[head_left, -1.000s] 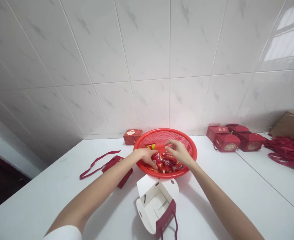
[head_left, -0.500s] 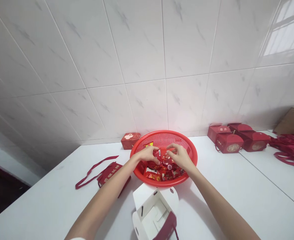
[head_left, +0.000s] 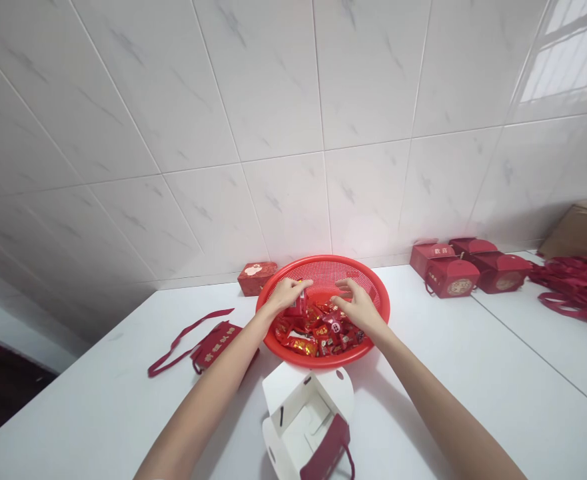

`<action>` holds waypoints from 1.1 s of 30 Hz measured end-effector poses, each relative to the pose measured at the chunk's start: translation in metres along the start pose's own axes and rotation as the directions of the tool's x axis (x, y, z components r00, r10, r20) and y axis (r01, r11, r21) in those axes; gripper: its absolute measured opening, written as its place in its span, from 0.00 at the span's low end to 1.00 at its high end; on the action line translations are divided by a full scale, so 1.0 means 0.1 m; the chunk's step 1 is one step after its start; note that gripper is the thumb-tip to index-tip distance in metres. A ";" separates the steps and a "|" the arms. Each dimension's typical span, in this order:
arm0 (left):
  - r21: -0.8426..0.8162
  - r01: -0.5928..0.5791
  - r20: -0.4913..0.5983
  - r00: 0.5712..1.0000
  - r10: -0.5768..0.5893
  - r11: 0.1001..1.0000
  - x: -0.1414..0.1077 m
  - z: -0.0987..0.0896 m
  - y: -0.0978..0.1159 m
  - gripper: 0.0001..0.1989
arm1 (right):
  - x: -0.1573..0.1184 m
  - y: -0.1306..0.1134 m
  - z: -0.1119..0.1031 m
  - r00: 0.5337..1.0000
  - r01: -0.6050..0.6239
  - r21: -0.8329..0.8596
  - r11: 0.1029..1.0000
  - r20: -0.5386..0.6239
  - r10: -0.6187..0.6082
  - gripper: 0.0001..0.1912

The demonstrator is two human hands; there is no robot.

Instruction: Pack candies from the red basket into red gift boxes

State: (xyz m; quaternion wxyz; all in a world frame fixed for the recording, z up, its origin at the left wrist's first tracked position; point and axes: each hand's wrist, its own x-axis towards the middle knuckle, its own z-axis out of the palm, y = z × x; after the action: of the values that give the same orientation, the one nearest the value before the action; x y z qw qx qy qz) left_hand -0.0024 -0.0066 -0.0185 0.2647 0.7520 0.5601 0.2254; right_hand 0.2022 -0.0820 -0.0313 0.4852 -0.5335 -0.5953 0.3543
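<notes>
A red plastic colander (head_left: pixel 383 313) holds several red-wrapped sweets (head_left: pixel 323 340), some with gold. Over its left side, my left hand (head_left: pixel 286 293) is closed on a red candy packet (head_left: pixel 297 307), partly covered by the fingers. My right hand (head_left: pixel 358 307) hovers inside the right part of the colander, fingers curled but apart, with nothing visible between them. In front of the colander stands an open gift box (head_left: pixel 306 427), white inside with a dark red outer flap; the part of its inside that shows holds no sweets.
A dark red box with a ribbon (head_left: pixel 218 343) lies left of the colander. A small red box (head_left: pixel 256 277) sits behind it. Several closed red boxes (head_left: pixel 456 277) line the tiled wall at right, beside a heap of red ribbons (head_left: pixel 578 287) and a cardboard box (head_left: pixel 580 227).
My left hand has shifted left and slightly up with the red packet, uncovering more sweets. My right hand stays over the colander, its fingers somewhat wider apart. The view has shifted slightly.
</notes>
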 end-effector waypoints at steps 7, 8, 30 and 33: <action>0.163 -0.112 0.228 0.971 0.073 0.980 -0.04 0.05 -0.01 0.15 | -0.04 -0.06 0.00 0.999 -0.044 -0.023 0.999 0.016 0.045 0.14; 0.188 -0.125 0.269 0.961 0.071 0.974 -0.05 0.06 0.00 0.22 | -0.04 -0.06 0.00 0.999 -0.044 -0.025 0.999 0.019 0.044 0.14; -0.207 -0.309 -0.050 0.951 0.305 0.928 -0.02 0.13 0.27 0.27 | -0.05 0.01 0.00 0.981 -0.013 0.083 0.996 0.194 -0.003 0.24; -0.292 -0.345 -0.010 0.934 0.358 0.892 0.01 0.17 0.37 0.27 | -0.05 -0.02 0.00 0.993 0.044 0.120 0.992 0.106 -0.057 0.19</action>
State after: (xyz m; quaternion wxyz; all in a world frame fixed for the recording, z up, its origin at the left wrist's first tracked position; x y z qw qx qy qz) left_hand 0.0355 -0.0164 -0.0072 0.3390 0.7987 0.3697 0.3324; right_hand 0.2017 -0.0872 -0.0306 0.4913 -0.4686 -0.6123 0.4051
